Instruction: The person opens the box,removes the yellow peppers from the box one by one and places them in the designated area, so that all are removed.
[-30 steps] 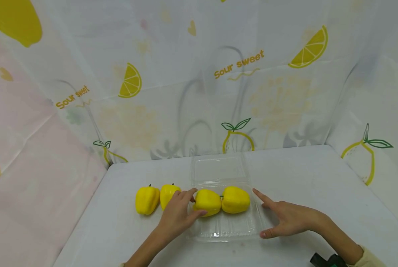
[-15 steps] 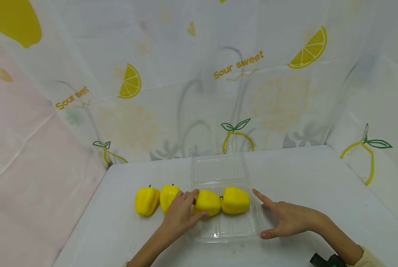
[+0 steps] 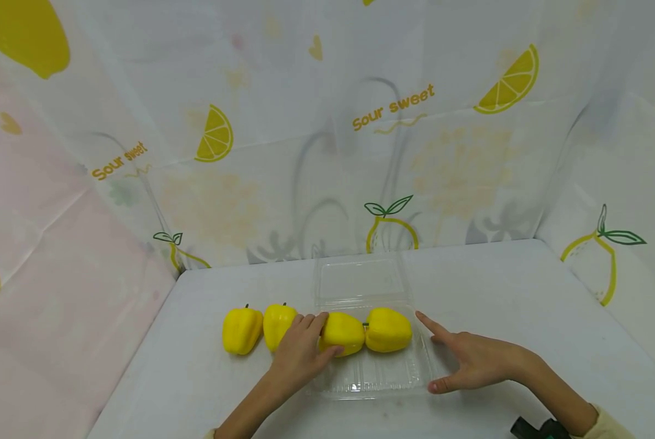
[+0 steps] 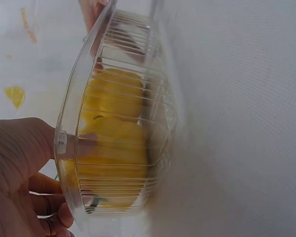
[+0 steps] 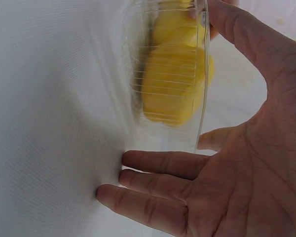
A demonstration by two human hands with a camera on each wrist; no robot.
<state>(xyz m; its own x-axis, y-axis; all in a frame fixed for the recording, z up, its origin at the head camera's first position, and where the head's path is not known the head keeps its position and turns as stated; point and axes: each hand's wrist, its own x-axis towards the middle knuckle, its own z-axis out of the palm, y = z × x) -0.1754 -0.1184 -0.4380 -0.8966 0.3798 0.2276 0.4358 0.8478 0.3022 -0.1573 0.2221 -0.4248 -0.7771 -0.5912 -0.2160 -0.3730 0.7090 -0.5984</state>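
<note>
Two yellow bell peppers lie end to end in a clear plastic clamshell container [image 3: 371, 381]. My left hand [image 3: 300, 353] holds the left pepper [image 3: 343, 333], thumb on its near side and fingers at its stem end. In the left wrist view the thumb reaches over the rim and shows through the clear wall. The right pepper [image 3: 388, 330] touches its neighbour. Beside the container's right wall my right hand [image 3: 470, 360] is spread with straight fingers. In the right wrist view its thumb meets the rim and the other fingertips [image 5: 130, 158] reach the table.
Two more yellow peppers, an outer one [image 3: 242, 330] and an inner one [image 3: 278, 326], stand left of the container. The container's lid [image 3: 363, 277] lies folded back on the white table [image 3: 497, 280]. A black object [image 3: 538, 428] shows by the right wrist. A lemon-print curtain [image 3: 283, 201] hangs behind.
My left hand has shifted slightly right, closer around the left pepper in the container. The right hand and the peppers have hardly moved.
</note>
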